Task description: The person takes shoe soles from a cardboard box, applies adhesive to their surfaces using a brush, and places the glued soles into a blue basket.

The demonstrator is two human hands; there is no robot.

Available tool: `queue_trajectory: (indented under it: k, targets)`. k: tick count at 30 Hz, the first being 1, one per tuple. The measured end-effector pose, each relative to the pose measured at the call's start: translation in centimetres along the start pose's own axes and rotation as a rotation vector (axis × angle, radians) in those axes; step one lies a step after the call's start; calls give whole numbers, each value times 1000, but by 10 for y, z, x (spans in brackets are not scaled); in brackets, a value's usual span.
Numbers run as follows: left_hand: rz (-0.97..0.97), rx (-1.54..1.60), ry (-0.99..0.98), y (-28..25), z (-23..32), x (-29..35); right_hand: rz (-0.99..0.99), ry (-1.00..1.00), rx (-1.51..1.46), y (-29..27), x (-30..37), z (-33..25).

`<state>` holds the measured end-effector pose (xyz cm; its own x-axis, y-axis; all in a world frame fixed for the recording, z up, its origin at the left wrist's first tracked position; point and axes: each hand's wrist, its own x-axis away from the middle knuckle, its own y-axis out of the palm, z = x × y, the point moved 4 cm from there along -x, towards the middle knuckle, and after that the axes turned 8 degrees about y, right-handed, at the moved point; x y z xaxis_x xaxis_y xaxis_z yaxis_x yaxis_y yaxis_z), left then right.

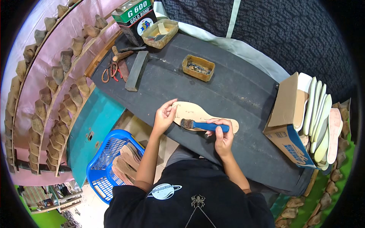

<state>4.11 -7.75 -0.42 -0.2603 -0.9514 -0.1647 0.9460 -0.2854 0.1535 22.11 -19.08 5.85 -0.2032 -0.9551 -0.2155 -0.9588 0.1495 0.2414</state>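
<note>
- Desk (163, 78): dark, broad surface, carrying the work close to its near edge, about midway between the left and right ends.
- Tan sole (193, 112): foot-shaped, located just inside the near edge of the desk, wide end toward the left, narrow end toward the right. Whether it lies flat or is slightly raised cannot be told. Judged light, thin and stiff with some flex, not fragile; the face looks dry and unlikely to slip. Best held by the rim, at the wide end, leaving the face free.
- Brush (201, 125): blue handle, dark, crusted head, lying across the sole's near side with the head toward the wide end. Judged light and rigid, the handle probably smooth. Best held at the rear of the handle.
- Right hand (223, 140): grip closed around the rear of the blue handle, thumb laid along it; some fingertips show by the sole's near rim, contact there uncertain.
- Left hand (164, 117): grip nearly closed, thumb and fingers pinching the rim of the wide end.
</note>
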Motion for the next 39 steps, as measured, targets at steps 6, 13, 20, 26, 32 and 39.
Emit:
queue_trajectory:
  k: [6, 13, 20, 26, 32, 39]
  targets:
    - [-3, -90, 57, 2, 6, 0, -65, -221, 256, -28, 17, -20]
    - [14, -26, 88, 5, 6, 4, 36, -208, 136, -17, 18, -25]
    - [23, 19, 63, 3, 7, 2, -56, -188, 179, 13, 6, -14]
    - [7, 3, 5, 1, 7, 1, 77, -135, 237, -41, 26, -21]
    - [10, 17, 52, 1, 8, -1, 244, -164, 191, -62, 19, -42]
    - [22, 31, 40, 3, 8, -2, -30, -50, 147, 1, -27, -30]
